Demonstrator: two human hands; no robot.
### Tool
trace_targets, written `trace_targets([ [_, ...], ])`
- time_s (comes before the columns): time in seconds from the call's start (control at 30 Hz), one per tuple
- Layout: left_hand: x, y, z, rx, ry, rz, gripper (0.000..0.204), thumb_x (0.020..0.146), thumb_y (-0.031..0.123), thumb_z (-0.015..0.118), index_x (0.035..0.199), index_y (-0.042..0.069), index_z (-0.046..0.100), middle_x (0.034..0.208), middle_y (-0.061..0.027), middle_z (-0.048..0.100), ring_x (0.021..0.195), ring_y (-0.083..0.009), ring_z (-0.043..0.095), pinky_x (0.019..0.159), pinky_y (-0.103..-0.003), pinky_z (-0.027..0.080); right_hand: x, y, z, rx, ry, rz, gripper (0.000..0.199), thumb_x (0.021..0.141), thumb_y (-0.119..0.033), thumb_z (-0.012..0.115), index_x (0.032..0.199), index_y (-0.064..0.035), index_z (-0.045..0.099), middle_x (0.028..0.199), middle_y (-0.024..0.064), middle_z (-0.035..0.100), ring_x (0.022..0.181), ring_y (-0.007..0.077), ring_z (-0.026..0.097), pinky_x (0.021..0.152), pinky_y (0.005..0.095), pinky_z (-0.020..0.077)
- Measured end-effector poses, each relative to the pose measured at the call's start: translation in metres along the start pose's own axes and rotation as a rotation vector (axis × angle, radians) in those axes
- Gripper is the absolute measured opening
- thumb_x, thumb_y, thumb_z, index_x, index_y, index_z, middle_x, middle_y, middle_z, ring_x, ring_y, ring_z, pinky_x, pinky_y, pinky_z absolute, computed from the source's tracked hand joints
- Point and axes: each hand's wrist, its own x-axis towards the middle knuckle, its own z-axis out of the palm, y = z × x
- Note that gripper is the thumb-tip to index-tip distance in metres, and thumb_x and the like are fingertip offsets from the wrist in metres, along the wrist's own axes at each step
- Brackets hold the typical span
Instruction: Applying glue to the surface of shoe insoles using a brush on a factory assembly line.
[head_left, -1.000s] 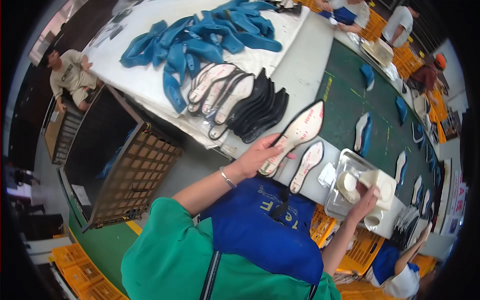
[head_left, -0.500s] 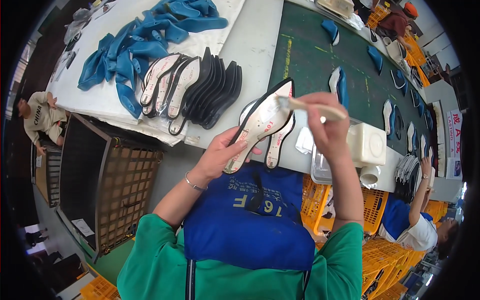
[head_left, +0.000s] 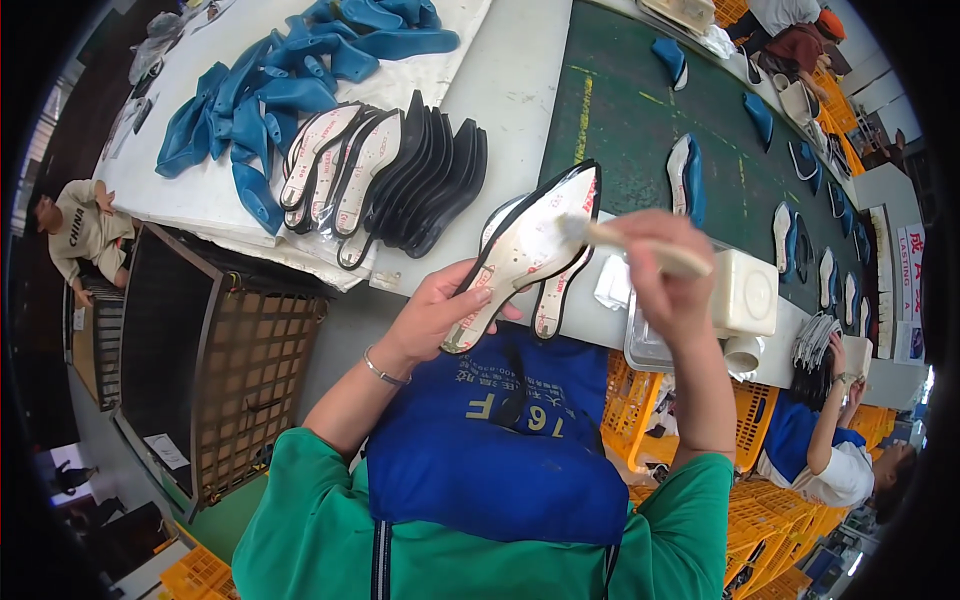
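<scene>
My left hand [head_left: 428, 318] is closed on the heel half of a white shoe insole [head_left: 508, 255] with a black rim, its toe pointing up and to the right. In my right hand [head_left: 675, 280] is a brush [head_left: 608, 236] with a pale wooden handle; its bristles touch the insole's front part, where a wet whitish patch shows. Partly hidden under the held piece, another insole [head_left: 552, 300] lies at the table edge. To the left, white insoles [head_left: 372, 165] and black ones [head_left: 445, 190] stand in a leaning row. The right fingertips are blurred.
Blue shoe lasts [head_left: 275, 95] are heaped at the back left. A green conveyor belt [head_left: 630, 130] carries several lasts with insoles. Right of my hands stand a clear tray [head_left: 648, 345] and a white plastic container [head_left: 745, 290]. A co-worker [head_left: 825, 450] is at the right; a dark crate [head_left: 260, 380] stands left.
My right hand and the brush have shifted slightly right across the insole, which has tilted a little. The lasts on the belt have moved to the right. The co-worker's arm at the right has lowered.
</scene>
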Motion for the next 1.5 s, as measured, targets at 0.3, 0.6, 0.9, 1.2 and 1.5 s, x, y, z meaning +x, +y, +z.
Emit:
trace_targets([
  [0.3, -0.001, 0.0, -0.005, 0.038, -0.001, -0.017, 0.038, 0.099, 0.016, 0.051, 0.131, -0.004, 0.049, 0.11, -0.0141, 0.066, 0.092, -0.0115, 0.065, 0.069, -0.02, 0.053, 0.006, 0.0, -0.006, 0.17, 0.175, 0.257, 0.009, 0.091, -0.006, 0.059, 0.094, 0.0021, 0.063, 0.087, 0.008, 0.065, 0.07, 0.0096, 0.059, 0.062, 0.0232, 0.0463],
  [0.6, -0.006, 0.012, -0.001, 0.084, -0.031, -0.006, 0.041, 0.098, 0.017, 0.051, 0.133, -0.004, 0.049, 0.104, -0.015, 0.068, 0.087, -0.0105, 0.064, 0.07, -0.021, 0.051, 0.016, 0.033, -0.024, 0.092, 0.224, 0.421, 0.014, 0.096, -0.011, 0.056, 0.094, 0.0019, 0.061, 0.087, 0.0056, 0.064, 0.078, 0.0098, 0.063, 0.07, 0.0224, 0.0498],
  [0.9, -0.007, 0.009, -0.009, 0.06, -0.036, -0.006, 0.04, 0.098, 0.017, 0.052, 0.131, -0.005, 0.05, 0.103, -0.0168, 0.068, 0.085, -0.0101, 0.064, 0.069, -0.021, 0.052, -0.001, -0.008, -0.026, 0.168, 0.225, 0.305, 0.011, 0.094, -0.006, 0.054, 0.1, 0.0019, 0.058, 0.091, 0.0113, 0.067, 0.081, 0.0133, 0.064, 0.069, 0.024, 0.0499],
  [1.2, -0.01, 0.017, -0.007, 0.044, -0.072, -0.037, 0.041, 0.095, 0.012, 0.052, 0.131, -0.007, 0.047, 0.099, -0.0221, 0.068, 0.077, -0.0164, 0.067, 0.067, -0.024, 0.055, 0.008, 0.011, -0.04, 0.026, 0.188, 0.31, 0.01, 0.094, -0.007, 0.057, 0.094, 0.0016, 0.063, 0.091, 0.0078, 0.067, 0.079, 0.01, 0.061, 0.07, 0.0224, 0.0465],
  [1.5, -0.007, 0.017, -0.002, -0.017, -0.094, -0.038, 0.041, 0.098, 0.016, 0.052, 0.132, -0.007, 0.047, 0.115, -0.0162, 0.063, 0.095, -0.0174, 0.067, 0.07, -0.023, 0.056, 0.005, 0.0, -0.025, 0.099, 0.246, 0.418, 0.011, 0.095, -0.008, 0.054, 0.097, 0.0014, 0.06, 0.087, 0.0096, 0.067, 0.078, 0.0115, 0.063, 0.071, 0.0237, 0.0501],
])
